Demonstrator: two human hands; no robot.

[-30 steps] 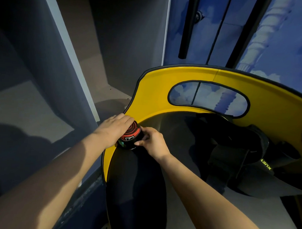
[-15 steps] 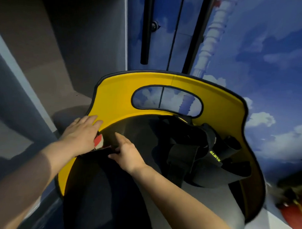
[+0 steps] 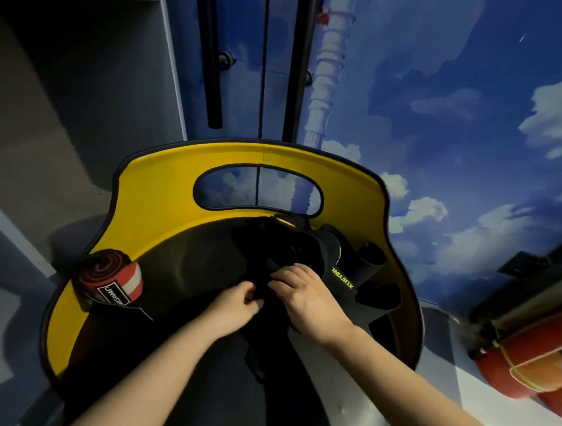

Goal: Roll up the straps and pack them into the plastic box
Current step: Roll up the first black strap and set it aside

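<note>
A rolled red, black and white strap (image 3: 111, 278) lies on its side at the left rim of the yellow and black seat (image 3: 166, 189). A heap of loose black straps (image 3: 307, 245), one with green lettering, sits at the seat's middle right. My left hand (image 3: 238, 302) and my right hand (image 3: 302, 290) are side by side on the near edge of that heap, fingers pinching black strap fabric. How much each hand holds is hard to see against the black. No plastic box is in view.
A blue cloud-painted wall (image 3: 467, 123) with black vertical bars (image 3: 213, 57) stands behind the seat. A grey cabinet recess (image 3: 70, 110) is on the left. A red cylinder (image 3: 523, 364) with a yellow cord lies at the lower right.
Both hands left the rolled strap at the left rim and moved right to the black heap. The roll now lies free. The camera turned right and tilted.
</note>
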